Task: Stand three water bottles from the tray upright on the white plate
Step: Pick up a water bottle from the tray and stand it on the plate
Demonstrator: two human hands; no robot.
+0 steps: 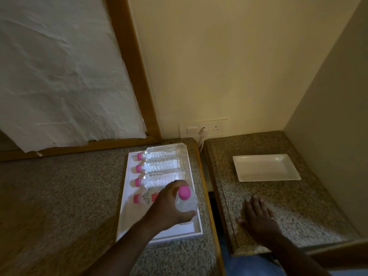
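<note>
A white tray (127,212) lies on the left granite counter with several clear water bottles on their sides, pink caps pointing left; the farthest one (163,152) is at the tray's back. My left hand (169,208) grips one bottle (186,202) near its neck, lifted over the tray's right side with its pink cap pointing up towards me. A rectangular white plate (266,168) sits bare on the right counter. My right hand (258,216) rests flat on that counter, fingers spread, in front of the plate.
A dark gap (211,198) separates the two counters, each with a wooden edge. A wall socket with a plugged cable (203,130) is behind the gap. A wall closes off the right counter's right side. A paper-covered wooden frame (131,66) stands behind the left counter.
</note>
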